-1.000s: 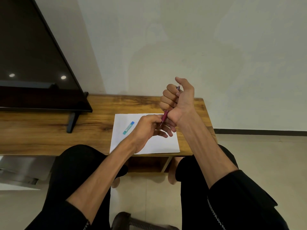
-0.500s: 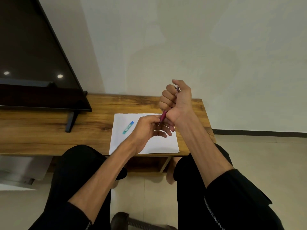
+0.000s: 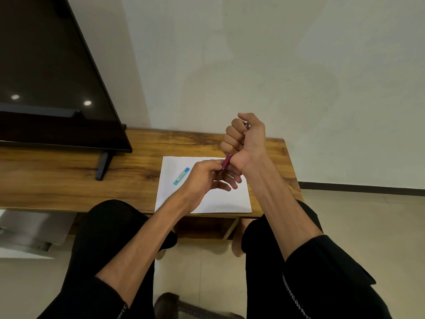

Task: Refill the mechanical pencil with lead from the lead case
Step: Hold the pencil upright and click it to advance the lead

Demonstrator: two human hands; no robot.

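Hands meet above a low wooden worktop [image 3: 69, 176] with strong brown grain and a smooth, slightly glossy top. The right hand [image 3: 247, 140] is raised and closed into a fist around a slim magenta mechanical pencil [image 3: 226, 162], held nearly upright with its tip pointing down. Most of the barrel is hidden inside the fist; only a short stretch shows below the palm, and a small greyish end peeks out at the top by the thumb. The left hand [image 3: 207, 178] sits just under it, thumb and forefinger pinched at the pencil's lower end, the other fingers loosely spread. The fine tip is too small to make out, and whether any lead is there cannot be told.

A flat rectangular sheet of white paper [image 3: 207, 203] lies on the worktop below the hands, its near edge at the worktop's front edge. On it, to the left of the hands and apart from them, rests a small narrow teal and blue plastic lead case [image 3: 181, 176], lying at a slant.

At far left stands a large flat black television screen [image 3: 46, 77], cut off by the frame, on a dark angled foot. Black sleeves and black trousers fill the foreground. A plain pale wall rises behind.
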